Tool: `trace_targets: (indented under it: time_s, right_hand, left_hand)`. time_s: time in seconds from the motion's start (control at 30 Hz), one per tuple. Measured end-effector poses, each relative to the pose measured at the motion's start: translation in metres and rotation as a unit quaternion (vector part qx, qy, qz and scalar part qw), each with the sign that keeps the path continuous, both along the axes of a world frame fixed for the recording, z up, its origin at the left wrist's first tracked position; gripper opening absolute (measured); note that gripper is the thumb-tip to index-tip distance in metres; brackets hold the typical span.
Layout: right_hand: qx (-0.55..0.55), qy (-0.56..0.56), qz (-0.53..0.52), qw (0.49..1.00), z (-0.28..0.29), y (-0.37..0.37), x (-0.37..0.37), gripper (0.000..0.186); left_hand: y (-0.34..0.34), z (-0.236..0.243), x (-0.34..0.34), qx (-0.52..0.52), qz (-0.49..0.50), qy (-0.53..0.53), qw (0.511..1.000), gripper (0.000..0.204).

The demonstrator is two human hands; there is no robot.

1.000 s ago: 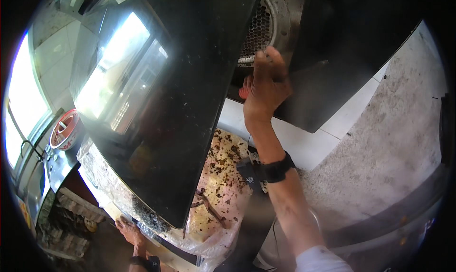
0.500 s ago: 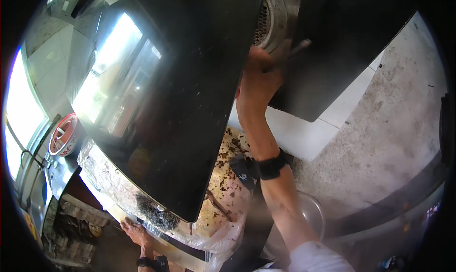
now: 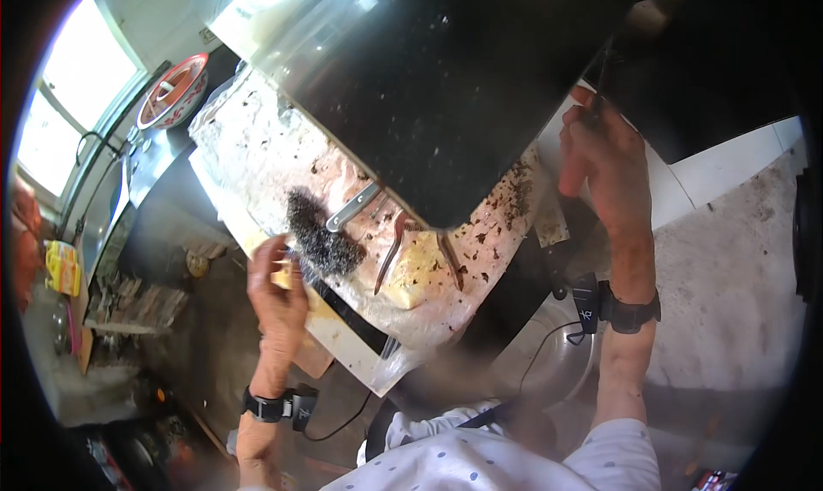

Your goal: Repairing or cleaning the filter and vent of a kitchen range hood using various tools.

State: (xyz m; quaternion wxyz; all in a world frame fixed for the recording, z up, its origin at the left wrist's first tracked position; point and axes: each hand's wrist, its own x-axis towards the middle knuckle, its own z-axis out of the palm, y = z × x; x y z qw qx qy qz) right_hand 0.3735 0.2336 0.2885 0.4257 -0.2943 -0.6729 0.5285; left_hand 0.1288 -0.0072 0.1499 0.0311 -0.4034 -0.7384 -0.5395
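Observation:
A glossy black panel hangs tilted over a plastic-covered tabletop strewn with dark crumbs. My right hand is raised at the panel's right side, its fingers closed around a thin dark piece whose kind is hidden. At the tabletop's left edge, my left hand has its fingers curled over the rim, close to a dark steel-wool scourer. A grey knife handle rests beside the scourer, the rest under the panel. Two brown, rusty-looking strips lie nearby around a yellowish patch.
Back left stands a red-rimmed enamel bowl on a counter by the window. A yellow package is at far left. White tiles and a second black panel lie on the right. A round, translucent basin stands below.
My view has shifted, showing more of the tabletop. My right hand has come away from the round metal vent and now appears farther right. My left hand sits closer to the scourer.

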Motion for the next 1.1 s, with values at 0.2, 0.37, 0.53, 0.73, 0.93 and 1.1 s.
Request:
trace_targets:
  time_s: [0.2,0.37,0.53,0.73,0.93,1.1]
  right_hand:
    - [-0.032,-0.015,0.101,0.994,-0.011,-0.019,0.003,0.045]
    - [-0.076,0.008,0.076,0.994,-0.02,-0.007,0.02,0.045]
    - [-0.013,0.084,0.068,0.994,0.009,0.001,0.026,0.037]
    - [-0.025,0.11,0.023,0.993,0.009,0.008,0.016,0.036]
    - [-0.021,-0.035,0.056,0.998,-0.03,-0.026,0.001,0.044]
    - [-0.079,0.056,0.089,0.991,-0.046,-0.023,-0.028,0.035]
  left_hand:
    - [0.033,0.028,0.072,-0.256,-0.084,0.074,0.96,0.044]
    - [0.064,0.011,0.083,-0.333,-0.092,0.006,0.938,0.04]
    - [0.06,-0.011,0.077,-0.135,-0.136,-0.172,0.966,0.016]
    - [0.075,0.039,0.09,-0.033,-0.284,-0.367,0.885,0.023]
    - [0.092,0.032,0.115,0.071,-0.445,-0.392,0.802,0.013]
    - [0.114,0.031,0.118,0.133,-0.47,-0.419,0.766,0.02]
